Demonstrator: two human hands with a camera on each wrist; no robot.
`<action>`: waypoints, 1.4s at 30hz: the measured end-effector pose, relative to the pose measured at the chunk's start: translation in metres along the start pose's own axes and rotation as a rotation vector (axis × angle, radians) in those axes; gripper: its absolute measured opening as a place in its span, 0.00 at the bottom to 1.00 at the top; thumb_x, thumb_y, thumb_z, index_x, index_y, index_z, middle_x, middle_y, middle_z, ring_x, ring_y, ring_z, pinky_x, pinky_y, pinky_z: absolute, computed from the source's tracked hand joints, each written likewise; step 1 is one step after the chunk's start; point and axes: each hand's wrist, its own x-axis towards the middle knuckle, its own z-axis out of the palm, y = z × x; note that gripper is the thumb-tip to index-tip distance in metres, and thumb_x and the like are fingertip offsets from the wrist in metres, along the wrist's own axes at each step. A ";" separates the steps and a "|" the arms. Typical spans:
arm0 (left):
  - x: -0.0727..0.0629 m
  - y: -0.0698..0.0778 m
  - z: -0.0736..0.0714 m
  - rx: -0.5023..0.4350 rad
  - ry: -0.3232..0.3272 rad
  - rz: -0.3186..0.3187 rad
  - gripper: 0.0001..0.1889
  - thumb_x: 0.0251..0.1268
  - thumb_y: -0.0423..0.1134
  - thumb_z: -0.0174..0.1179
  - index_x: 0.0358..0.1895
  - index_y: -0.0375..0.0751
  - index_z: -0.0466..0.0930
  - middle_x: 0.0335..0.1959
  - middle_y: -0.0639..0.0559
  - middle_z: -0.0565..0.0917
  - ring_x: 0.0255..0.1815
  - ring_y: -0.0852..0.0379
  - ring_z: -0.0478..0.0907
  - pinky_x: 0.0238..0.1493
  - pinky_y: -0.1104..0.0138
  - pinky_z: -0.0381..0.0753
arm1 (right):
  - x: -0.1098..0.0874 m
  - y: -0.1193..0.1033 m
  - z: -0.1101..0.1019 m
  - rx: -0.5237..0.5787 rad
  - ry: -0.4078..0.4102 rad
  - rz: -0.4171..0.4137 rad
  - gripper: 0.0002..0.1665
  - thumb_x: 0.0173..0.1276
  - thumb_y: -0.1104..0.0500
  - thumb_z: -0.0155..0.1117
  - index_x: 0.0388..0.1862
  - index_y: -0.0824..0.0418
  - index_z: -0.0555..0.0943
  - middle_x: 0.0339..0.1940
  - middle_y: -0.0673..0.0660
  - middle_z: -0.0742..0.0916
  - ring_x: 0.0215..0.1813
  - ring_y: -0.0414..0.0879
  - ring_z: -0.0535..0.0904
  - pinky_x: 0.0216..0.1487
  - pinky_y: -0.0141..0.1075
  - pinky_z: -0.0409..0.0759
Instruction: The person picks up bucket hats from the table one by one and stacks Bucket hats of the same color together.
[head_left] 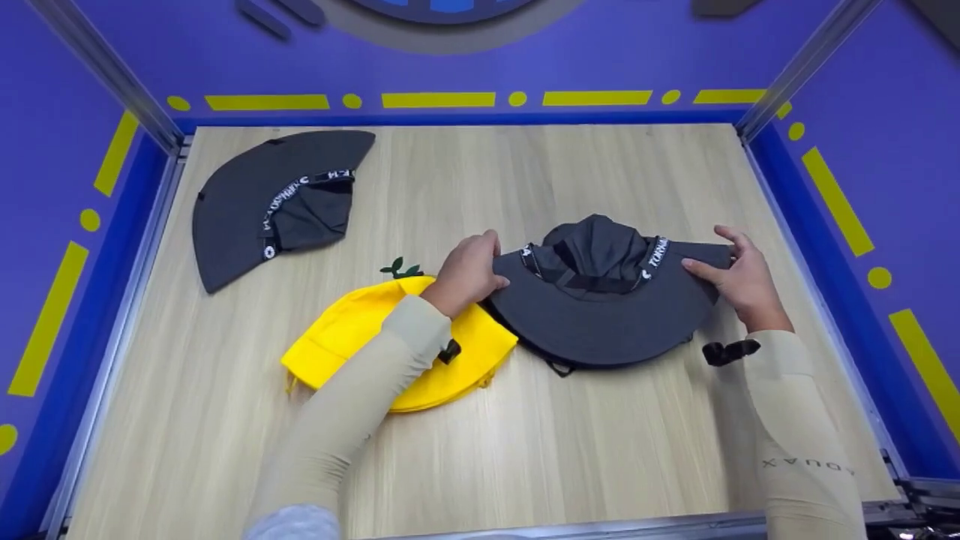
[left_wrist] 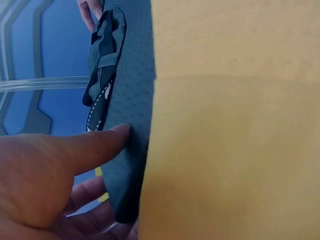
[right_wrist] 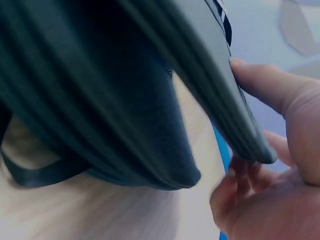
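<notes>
A dark grey wide-brimmed sun hat is right of the table's middle, crown toward the far side, white lettering along its inner band. My left hand pinches the left end of its brim, thumb on top and fingers beneath, as the left wrist view shows. At the other end, my right hand grips the brim between thumb and fingers. Below that brim, the right wrist view shows another dark layer and a strap. Under my left forearm lies a yellow hat with a green leaf sprig.
Another dark grey hat lies folded at the table's far left. Blue panels with yellow marks enclose the wooden tabletop at the back and sides. Yellowish cloth fills the left wrist view's right half.
</notes>
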 end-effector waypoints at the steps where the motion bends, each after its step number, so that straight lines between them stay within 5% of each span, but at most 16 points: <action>1: 0.000 0.000 0.001 0.035 -0.004 0.008 0.24 0.64 0.44 0.72 0.57 0.42 0.73 0.50 0.46 0.80 0.52 0.50 0.77 0.61 0.62 0.80 | 0.001 0.000 0.002 -0.047 0.004 -0.002 0.59 0.65 0.41 0.73 0.85 0.53 0.52 0.75 0.67 0.71 0.67 0.51 0.75 0.62 0.29 0.77; 5: 0.002 -0.002 0.006 0.131 -0.020 0.038 0.25 0.63 0.45 0.73 0.57 0.38 0.75 0.51 0.43 0.81 0.53 0.47 0.78 0.61 0.60 0.80 | 0.005 0.003 0.011 -0.162 0.008 -0.016 0.57 0.67 0.39 0.71 0.83 0.60 0.54 0.76 0.71 0.69 0.71 0.63 0.71 0.70 0.51 0.72; 8: 0.004 -0.004 0.010 0.153 -0.032 0.036 0.26 0.63 0.46 0.73 0.57 0.36 0.76 0.51 0.42 0.81 0.53 0.47 0.79 0.62 0.59 0.80 | 0.007 0.006 0.016 -0.237 0.022 -0.023 0.54 0.67 0.39 0.70 0.81 0.64 0.59 0.76 0.74 0.69 0.73 0.68 0.67 0.72 0.58 0.68; 22: 0.004 -0.005 0.011 0.155 -0.025 0.035 0.26 0.66 0.45 0.71 0.61 0.36 0.76 0.53 0.41 0.82 0.56 0.45 0.80 0.63 0.57 0.80 | 0.006 0.004 0.030 -0.328 0.116 -0.098 0.41 0.72 0.46 0.67 0.73 0.71 0.68 0.72 0.77 0.70 0.72 0.73 0.61 0.73 0.61 0.55; 27: -0.001 -0.008 0.006 0.080 -0.068 0.034 0.24 0.68 0.46 0.69 0.62 0.39 0.76 0.56 0.43 0.81 0.56 0.48 0.77 0.64 0.59 0.78 | -0.008 -0.016 0.038 -0.347 0.149 -0.108 0.40 0.71 0.45 0.68 0.72 0.68 0.71 0.77 0.74 0.67 0.77 0.73 0.58 0.73 0.67 0.55; 30: -0.007 -0.009 0.004 0.043 -0.048 0.032 0.25 0.68 0.46 0.68 0.64 0.41 0.76 0.57 0.44 0.81 0.56 0.48 0.77 0.65 0.58 0.78 | -0.022 -0.039 0.050 -0.373 0.152 -0.184 0.38 0.68 0.45 0.70 0.72 0.62 0.73 0.81 0.70 0.62 0.80 0.74 0.52 0.72 0.73 0.53; 33: -0.014 -0.008 0.002 0.029 0.004 0.050 0.25 0.68 0.47 0.68 0.64 0.42 0.76 0.55 0.44 0.80 0.55 0.47 0.77 0.64 0.58 0.78 | -0.038 -0.065 0.067 -0.403 0.103 -0.330 0.36 0.66 0.47 0.73 0.71 0.57 0.76 0.83 0.68 0.59 0.82 0.74 0.48 0.71 0.78 0.49; 36: -0.021 -0.008 -0.001 0.002 0.046 0.079 0.25 0.69 0.47 0.68 0.65 0.44 0.76 0.56 0.43 0.80 0.56 0.45 0.76 0.64 0.58 0.78 | -0.051 -0.087 0.085 -0.465 -0.043 -0.428 0.41 0.63 0.44 0.76 0.74 0.50 0.74 0.85 0.66 0.53 0.82 0.78 0.43 0.70 0.81 0.46; 42: -0.039 -0.013 -0.020 -0.067 0.084 0.071 0.25 0.71 0.50 0.65 0.68 0.48 0.74 0.62 0.46 0.77 0.61 0.46 0.72 0.65 0.58 0.77 | -0.058 -0.103 0.115 -0.652 -0.295 -0.332 0.60 0.55 0.32 0.78 0.83 0.37 0.58 0.87 0.61 0.39 0.80 0.82 0.31 0.70 0.82 0.41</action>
